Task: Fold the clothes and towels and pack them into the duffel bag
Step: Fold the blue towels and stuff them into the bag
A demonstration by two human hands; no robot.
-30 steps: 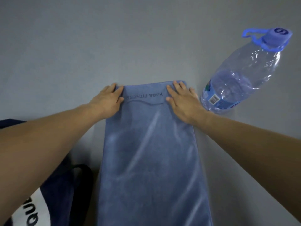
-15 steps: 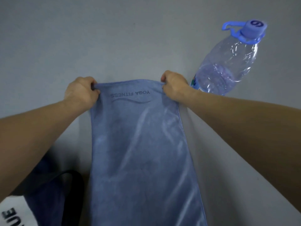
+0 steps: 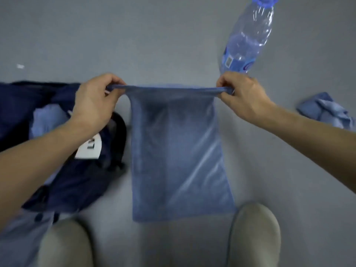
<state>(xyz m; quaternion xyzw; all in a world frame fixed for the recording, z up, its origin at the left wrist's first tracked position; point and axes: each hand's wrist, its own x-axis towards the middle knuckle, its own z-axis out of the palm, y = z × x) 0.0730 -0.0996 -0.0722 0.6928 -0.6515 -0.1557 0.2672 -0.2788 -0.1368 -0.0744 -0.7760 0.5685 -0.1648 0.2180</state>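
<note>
At your far left the navy duffel bag sits on the grey floor, with a pale blue garment showing inside it and a white label on its side. Your left hand pinches one top corner of the blue towel, fingers curled round the bunched edge. The towel's top edge is stretched taut between both hands, and the cloth runs down toward your knees. Your right hand grips the other corner likewise. Just beyond it sits a clear water bottle. Well off to the right lies a crumpled blue cloth
</note>
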